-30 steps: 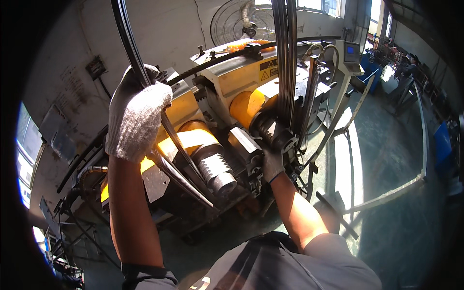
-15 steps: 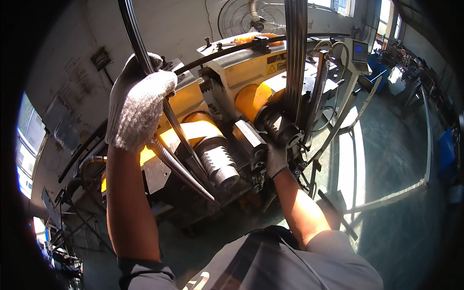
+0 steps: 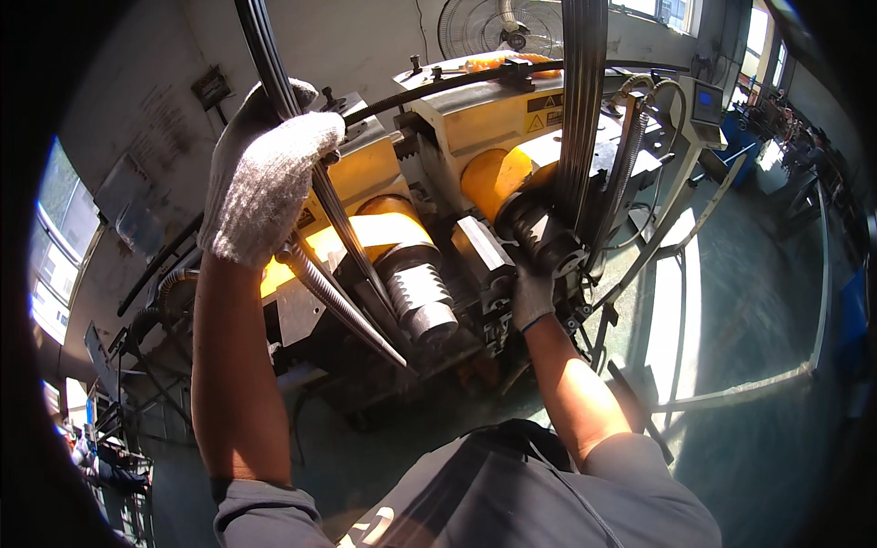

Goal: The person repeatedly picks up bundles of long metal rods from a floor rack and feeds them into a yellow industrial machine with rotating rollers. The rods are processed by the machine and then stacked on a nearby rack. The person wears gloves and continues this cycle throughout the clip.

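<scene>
My left hand, in a whitish knitted glove, is raised and closed around a slanting bundle of long dark bars. The bundle passes down beside the left grooved roller of a yellow machine. My right hand, also gloved, reaches in low at the machine, by a pale angular metal block and under the right grooved roller. Its fingers are hidden in shadow and behind the parts there. Another upright bundle of dark bars rises beside the right roller.
A ribbed metal hose slants below my left hand. Behind the machine, a large fan stands at the wall. To the right are a control box with a small screen and a low metal rail above the floor.
The whole view has shifted, so the machine sits a little farther right in the picture. My left hand keeps its hold on the bars, and my right hand stays by the metal block.
</scene>
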A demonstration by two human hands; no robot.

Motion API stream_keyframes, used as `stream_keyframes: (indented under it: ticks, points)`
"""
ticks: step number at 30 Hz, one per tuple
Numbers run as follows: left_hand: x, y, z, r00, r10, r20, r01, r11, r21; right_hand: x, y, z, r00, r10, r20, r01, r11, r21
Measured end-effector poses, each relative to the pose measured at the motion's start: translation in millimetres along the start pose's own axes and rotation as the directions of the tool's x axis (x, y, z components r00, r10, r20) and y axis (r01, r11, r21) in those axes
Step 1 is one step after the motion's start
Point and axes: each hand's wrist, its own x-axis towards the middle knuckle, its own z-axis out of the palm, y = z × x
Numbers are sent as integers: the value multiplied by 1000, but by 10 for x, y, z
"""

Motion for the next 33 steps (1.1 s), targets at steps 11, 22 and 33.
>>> stream_keyframes:
  ticks: [11, 22, 33]
  points:
    - [-154, -269, -429, 995, -81, 64, 93, 973, -209, 56, 272, -134, 996, 60, -58, -60, 998, 17]
    - [-185, 163, -513, 973, -210, 96, 206, 977, 46, 191, 511, -290, 997, -63, -47, 59, 995, -86]
    - [-252, 211, -555, 966, -245, 77, 242, 969, 43, 227, 651, -365, 996, -64, -60, 56, 990, -131]
